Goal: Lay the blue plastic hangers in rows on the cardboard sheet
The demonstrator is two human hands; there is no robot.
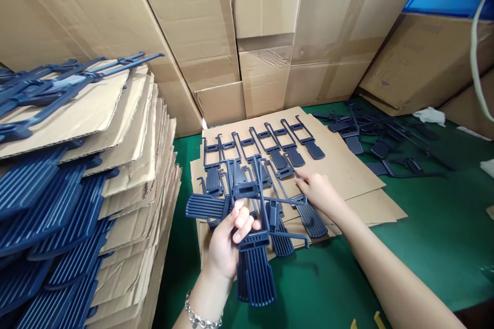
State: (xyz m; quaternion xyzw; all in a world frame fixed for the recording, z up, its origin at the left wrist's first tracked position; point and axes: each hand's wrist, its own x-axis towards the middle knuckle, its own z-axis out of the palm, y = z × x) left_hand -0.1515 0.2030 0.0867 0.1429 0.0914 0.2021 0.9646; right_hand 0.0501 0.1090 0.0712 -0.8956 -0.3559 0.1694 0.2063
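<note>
My left hand (227, 241), wearing a chain bracelet, is closed around several dark blue plastic parts (257, 275). Each part has a thin open frame with hooked ends and a wide ribbed paddle; they point in different directions. My right hand (322, 193) reaches over the cardboard with thumb and fingers pinched on the frame of a similar part (313, 220), whose paddle points toward me. Its fingertips are partly hidden. Beyond both hands, more such parts (314, 150) lie in rows on a flat cardboard sheet (347, 169), the nearer row partly covered by the held bunch.
At the left rises a tall stack of cardboard sheets (131, 185) with blue parts (50, 216) between layers and on top. A loose heap of parts (382, 139) lies on the green table (432, 226) at the right. Large cardboard boxes (185, 20) wall off the back.
</note>
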